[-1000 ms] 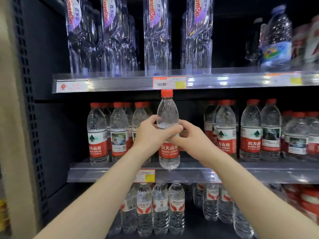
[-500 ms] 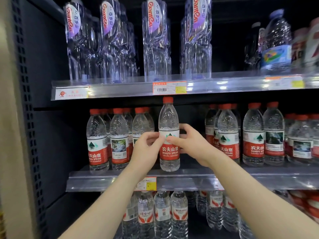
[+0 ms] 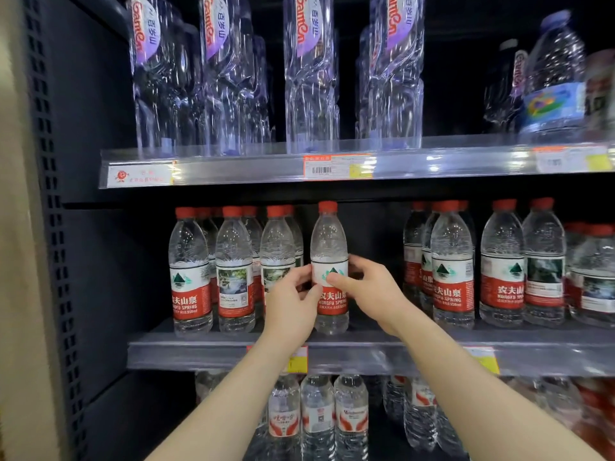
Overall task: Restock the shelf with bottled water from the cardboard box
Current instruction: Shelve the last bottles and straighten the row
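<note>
A clear water bottle (image 3: 328, 241) with a red cap and a red-and-white label stands upright on the middle shelf (image 3: 382, 356), near its front edge. My left hand (image 3: 291, 302) grips its label from the left with the fingertips. My right hand (image 3: 369, 291) holds it from the right, thumb across the white part of the label. The bottle stands in a gap between a group of like bottles (image 3: 233, 271) on the left and another group (image 3: 452, 267) on the right. The cardboard box is out of view.
The upper shelf (image 3: 266, 168) carries tall clear bottles (image 3: 311, 78) with purple labels. Below the middle shelf stand several smaller bottles (image 3: 317, 417). A dark perforated upright (image 3: 50, 227) and side panel close off the left. Price tags hang on the shelf rails.
The bottle has come down onto the middle shelf and moved slightly deeper into the gap. Both hands have slid from a full grip to fingertips on the label.
</note>
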Available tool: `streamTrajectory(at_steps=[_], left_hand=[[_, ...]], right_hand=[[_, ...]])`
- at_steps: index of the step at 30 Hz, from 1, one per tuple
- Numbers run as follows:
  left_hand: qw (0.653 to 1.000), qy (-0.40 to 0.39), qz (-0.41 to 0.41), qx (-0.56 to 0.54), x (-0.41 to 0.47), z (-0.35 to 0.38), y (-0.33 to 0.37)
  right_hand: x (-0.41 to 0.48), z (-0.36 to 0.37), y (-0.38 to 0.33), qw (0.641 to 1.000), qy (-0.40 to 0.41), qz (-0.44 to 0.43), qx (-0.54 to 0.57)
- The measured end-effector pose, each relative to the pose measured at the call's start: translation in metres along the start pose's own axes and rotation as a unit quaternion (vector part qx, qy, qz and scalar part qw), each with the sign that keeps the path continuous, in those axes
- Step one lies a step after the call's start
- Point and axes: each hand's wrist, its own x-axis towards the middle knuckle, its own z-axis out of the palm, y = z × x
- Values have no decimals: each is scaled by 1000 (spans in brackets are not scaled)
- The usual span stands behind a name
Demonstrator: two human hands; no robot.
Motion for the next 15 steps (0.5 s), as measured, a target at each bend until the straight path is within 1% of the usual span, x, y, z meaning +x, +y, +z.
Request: streamTrajectory(at_steps=[6,9,15], left_hand=[[999,22,0,39,0,10,-2],[999,29,-2,36,0,11,-2],[999,26,-3,40,3,17,0]], right_hand=[[0,1,9,999,23,-4,-26],[0,4,9,998,34,-12,-48],[1,2,14,997,49,-21,-57]])
